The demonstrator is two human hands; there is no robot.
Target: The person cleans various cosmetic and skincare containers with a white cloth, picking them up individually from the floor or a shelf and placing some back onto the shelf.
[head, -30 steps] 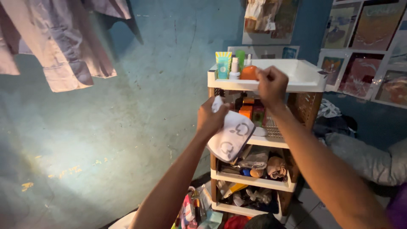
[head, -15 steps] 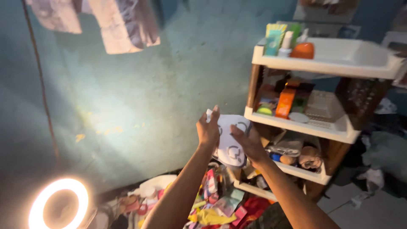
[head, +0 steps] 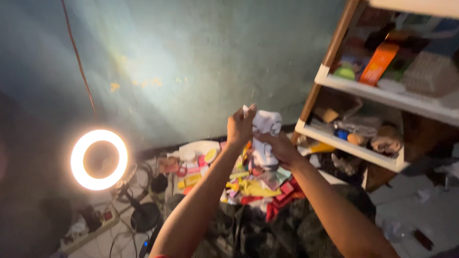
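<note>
Both hands are raised in front of the teal wall, bunching a white cloth with grey ring prints point(head: 266, 131): the left hand point(head: 240, 128) grips its top, the right hand point(head: 280, 149) closes round its crumpled, partly hidden lower part. Below lies a blurred heap of colourful packets point(head: 248, 184) on the floor. A lit ring lamp point(head: 99, 159) stands at left. The white-tiered wooden shelf point(head: 363, 91), cut off at right, carries an orange box point(head: 378, 64).

We see a white cloth point(head: 266, 125) printed with dark ring-shaped marks; a teal-green wall point(head: 201, 52) with small yellow flecks; a ring light point(head: 99, 159) glowing warm white-orange; a shelf unit point(head: 363, 91) with white shelves and brown posts; an orange box point(head: 377, 63) on it; a red, yellow and pink heap point(head: 253, 184) below.
</note>
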